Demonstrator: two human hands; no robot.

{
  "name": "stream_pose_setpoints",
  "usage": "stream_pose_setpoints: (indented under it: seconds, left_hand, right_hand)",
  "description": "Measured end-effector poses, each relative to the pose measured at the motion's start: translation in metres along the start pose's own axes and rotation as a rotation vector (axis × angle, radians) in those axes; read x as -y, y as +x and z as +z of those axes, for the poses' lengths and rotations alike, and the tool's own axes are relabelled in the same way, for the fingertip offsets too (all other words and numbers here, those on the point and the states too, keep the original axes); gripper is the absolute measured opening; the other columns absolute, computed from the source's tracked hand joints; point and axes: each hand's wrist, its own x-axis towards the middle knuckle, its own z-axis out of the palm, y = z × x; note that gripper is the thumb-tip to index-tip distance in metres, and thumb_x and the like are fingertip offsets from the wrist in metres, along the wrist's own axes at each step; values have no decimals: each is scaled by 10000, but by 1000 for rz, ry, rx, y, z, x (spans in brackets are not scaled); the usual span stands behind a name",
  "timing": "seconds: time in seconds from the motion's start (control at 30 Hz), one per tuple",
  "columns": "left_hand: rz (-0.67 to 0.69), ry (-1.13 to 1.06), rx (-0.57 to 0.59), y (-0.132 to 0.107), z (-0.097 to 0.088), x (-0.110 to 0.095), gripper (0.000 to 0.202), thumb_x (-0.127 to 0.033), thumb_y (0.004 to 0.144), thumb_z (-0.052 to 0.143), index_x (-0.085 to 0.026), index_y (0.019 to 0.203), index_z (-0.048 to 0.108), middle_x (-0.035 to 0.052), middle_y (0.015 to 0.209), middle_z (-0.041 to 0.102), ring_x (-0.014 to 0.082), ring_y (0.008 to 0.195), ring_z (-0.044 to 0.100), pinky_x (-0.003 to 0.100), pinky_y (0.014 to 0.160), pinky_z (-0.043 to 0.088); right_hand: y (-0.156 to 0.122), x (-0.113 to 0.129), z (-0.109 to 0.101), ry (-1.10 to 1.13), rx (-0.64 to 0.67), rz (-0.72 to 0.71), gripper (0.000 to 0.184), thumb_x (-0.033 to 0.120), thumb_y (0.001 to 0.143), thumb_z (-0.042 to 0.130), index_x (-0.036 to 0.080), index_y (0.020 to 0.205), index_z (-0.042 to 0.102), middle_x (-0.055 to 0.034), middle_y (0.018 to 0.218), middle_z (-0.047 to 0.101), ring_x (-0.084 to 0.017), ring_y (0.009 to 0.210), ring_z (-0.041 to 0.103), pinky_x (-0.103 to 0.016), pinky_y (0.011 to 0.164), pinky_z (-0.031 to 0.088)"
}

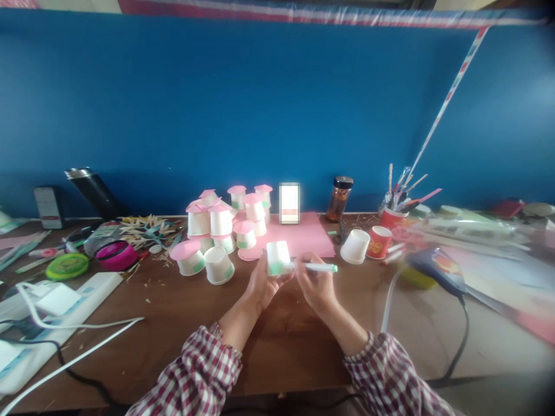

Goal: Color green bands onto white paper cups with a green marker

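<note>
My left hand (263, 284) is wrapped round a white paper cup (277, 255), which has a green patch low on its side. In my right hand (315, 283) is a white marker with a green end (324, 267), lying nearly level with its other end at the cup. Left of my hands stand several upturned paper cups with pink paper tops (186, 257), some stacked. A bare white cup (219, 266) sits in front of them. Behind my hands, pink paper sheets (310, 231) lie on the table.
To the right are a white cup (355, 247), a red cup (380, 242), a brush holder (393, 217) and a hot glue gun (437, 271). A dark-lidded bottle (339, 199) stands behind. At left lie a power strip (102, 289), white cables and wood sticks (147, 231).
</note>
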Motion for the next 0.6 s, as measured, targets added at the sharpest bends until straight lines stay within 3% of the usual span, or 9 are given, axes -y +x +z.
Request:
stream_pose_setpoints:
  seconds: [0.6]
  left_hand:
    - [6, -16, -33, 1, 0, 0, 399, -476, 857, 511, -130, 1018, 626, 109, 877, 700, 235, 820, 673, 389, 768, 547]
  right_hand:
    - [0, 3, -1, -46, 8, -11, 150, 270, 837, 524, 186, 713, 527, 24, 571, 528, -105, 496, 461, -212, 468, 384]
